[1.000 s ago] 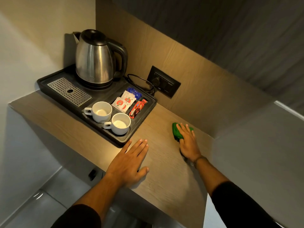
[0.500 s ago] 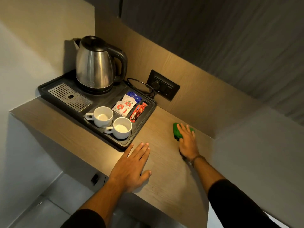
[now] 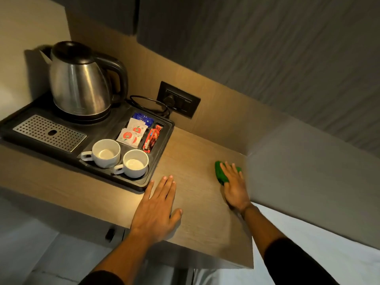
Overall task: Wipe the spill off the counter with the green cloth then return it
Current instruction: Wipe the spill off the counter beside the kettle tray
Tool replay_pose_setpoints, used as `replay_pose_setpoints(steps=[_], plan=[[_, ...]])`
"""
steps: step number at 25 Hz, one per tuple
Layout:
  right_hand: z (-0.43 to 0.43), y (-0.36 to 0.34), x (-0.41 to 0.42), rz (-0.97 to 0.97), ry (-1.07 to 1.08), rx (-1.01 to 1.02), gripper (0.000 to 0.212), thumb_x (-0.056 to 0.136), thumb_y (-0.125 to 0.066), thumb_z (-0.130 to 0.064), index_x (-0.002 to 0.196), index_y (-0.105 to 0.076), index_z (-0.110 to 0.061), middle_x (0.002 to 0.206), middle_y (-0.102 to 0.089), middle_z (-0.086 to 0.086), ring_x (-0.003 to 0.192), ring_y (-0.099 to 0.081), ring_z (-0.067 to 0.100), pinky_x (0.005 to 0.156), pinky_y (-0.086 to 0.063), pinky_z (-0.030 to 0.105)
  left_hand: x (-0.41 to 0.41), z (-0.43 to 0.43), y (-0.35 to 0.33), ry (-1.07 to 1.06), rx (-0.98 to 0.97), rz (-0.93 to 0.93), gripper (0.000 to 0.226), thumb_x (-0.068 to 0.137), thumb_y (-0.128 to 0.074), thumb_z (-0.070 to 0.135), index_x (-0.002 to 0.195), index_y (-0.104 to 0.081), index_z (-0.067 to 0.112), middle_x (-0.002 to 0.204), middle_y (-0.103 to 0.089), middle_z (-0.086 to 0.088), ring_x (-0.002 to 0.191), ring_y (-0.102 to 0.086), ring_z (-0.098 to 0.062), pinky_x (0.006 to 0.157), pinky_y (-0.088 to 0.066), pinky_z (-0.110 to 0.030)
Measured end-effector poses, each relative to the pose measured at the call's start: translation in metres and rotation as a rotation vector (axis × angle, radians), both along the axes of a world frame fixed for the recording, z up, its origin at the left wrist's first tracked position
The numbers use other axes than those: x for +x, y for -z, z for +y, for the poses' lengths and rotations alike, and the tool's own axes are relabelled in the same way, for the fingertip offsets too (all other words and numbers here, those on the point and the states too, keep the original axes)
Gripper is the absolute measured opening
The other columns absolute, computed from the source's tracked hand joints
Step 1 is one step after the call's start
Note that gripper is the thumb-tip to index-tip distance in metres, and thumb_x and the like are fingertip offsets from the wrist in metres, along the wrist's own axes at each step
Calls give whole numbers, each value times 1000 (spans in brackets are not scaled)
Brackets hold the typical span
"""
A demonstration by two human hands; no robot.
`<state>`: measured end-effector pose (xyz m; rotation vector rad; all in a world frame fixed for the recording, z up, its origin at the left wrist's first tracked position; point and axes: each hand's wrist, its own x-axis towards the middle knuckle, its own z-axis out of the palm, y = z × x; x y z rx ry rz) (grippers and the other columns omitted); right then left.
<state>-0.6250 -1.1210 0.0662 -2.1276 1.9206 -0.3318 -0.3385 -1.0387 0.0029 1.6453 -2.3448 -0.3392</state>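
The green cloth [image 3: 219,173] lies bunched on the wooden counter [image 3: 195,202] near its back right corner. My right hand [image 3: 234,186] rests flat on top of the cloth, fingers spread over it, pressing it down; much of the cloth is hidden under the palm. My left hand [image 3: 157,206] lies flat and open on the counter, near the front edge, just right of the black tray. I see no spill on the wood.
A black tray [image 3: 158,161] at the left holds a steel kettle [image 3: 80,85], two white cups [image 3: 106,153], sachets [image 3: 133,132] and a metal drip grate [image 3: 49,132]. A wall socket [image 3: 177,99] with the kettle's cord sits behind. A grey wall [image 3: 308,171] bounds the counter's right side.
The camera has swung left and down, so the scene sits differently in frame. Both hands keep their places, the right one still on the cloth.
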Motion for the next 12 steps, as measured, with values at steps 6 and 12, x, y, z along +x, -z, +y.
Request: replay_pose_setpoints(steps=[6,12], plan=[[58,18,62,-50,-239,1,82,89,-50,5,160,-24,-27,171,-19,2,159,-3,23,128,3,49,0,1,0,4,-1,-37,83,100,-30,61,162,-10,9,173,-6,-11,158,3,-23,127,-9,-58],[108,21,1,-32,-70,-63,85,85,-50,7,160,-27,-27,170,-23,1,159,-8,22,128,-7,56,1,-1,1,25,15,-41,84,100,-33,61,161,-12,9,172,-8,-11,158,-1,-25,127,-10,-58]])
